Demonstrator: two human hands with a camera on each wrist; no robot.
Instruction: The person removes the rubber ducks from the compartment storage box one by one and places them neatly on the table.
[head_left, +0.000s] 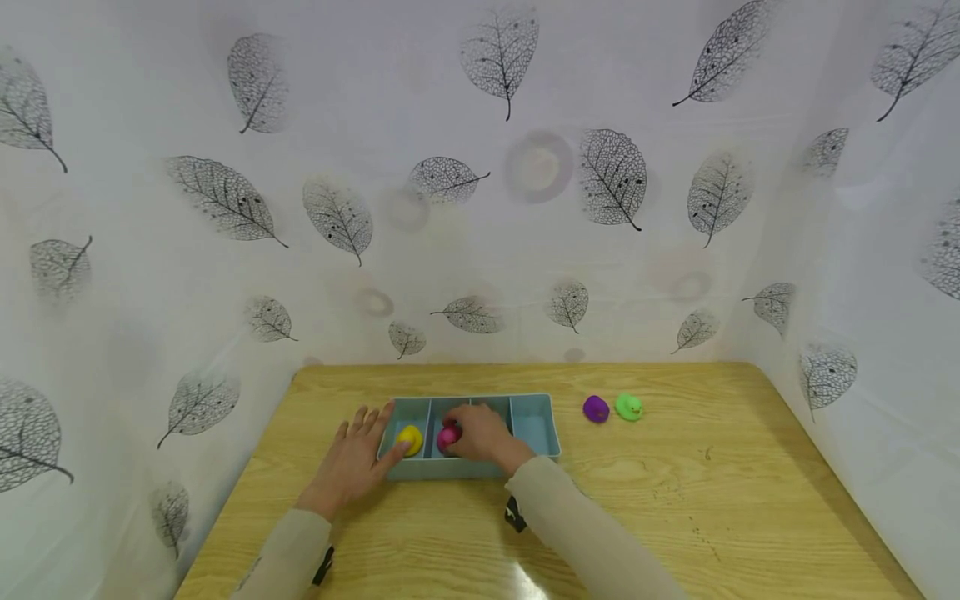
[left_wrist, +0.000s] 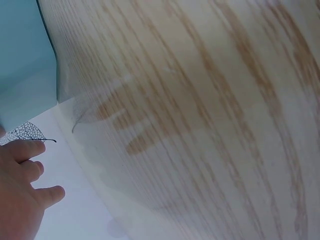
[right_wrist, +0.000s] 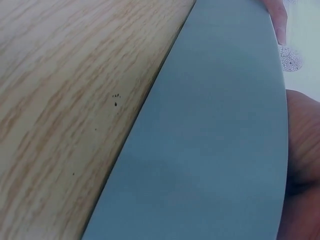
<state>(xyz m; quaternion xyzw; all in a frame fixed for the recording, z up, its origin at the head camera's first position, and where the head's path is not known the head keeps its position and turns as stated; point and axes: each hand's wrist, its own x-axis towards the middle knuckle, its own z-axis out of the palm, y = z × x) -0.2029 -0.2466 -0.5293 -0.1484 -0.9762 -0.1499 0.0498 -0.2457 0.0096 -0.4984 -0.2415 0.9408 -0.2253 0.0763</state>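
Observation:
A blue-grey divided box (head_left: 450,469) lies lengthwise before me on the table. My left hand (head_left: 352,462) is at its left end with the fingers spread, its thumb reaching over the rim near a yellow rubber duck (head_left: 410,437) in the leftmost compartment. In the second compartment, my right hand (head_left: 483,433) grips a pink rubber duck (head_left: 448,437) from above, partly covering it. In the left wrist view the fingers of the left hand (left_wrist: 22,182) are relaxed beside the box (left_wrist: 25,60). The right wrist view is mostly box wall (right_wrist: 200,125), hiding the right fingertips.
To the right of the box, a purple rubber duck (head_left: 596,408) and a green rubber duck (head_left: 628,407) stand side by side on the wooden table (head_left: 720,483). A white curtain (head_left: 480,250) with a leaf print hangs around the table's back and sides.

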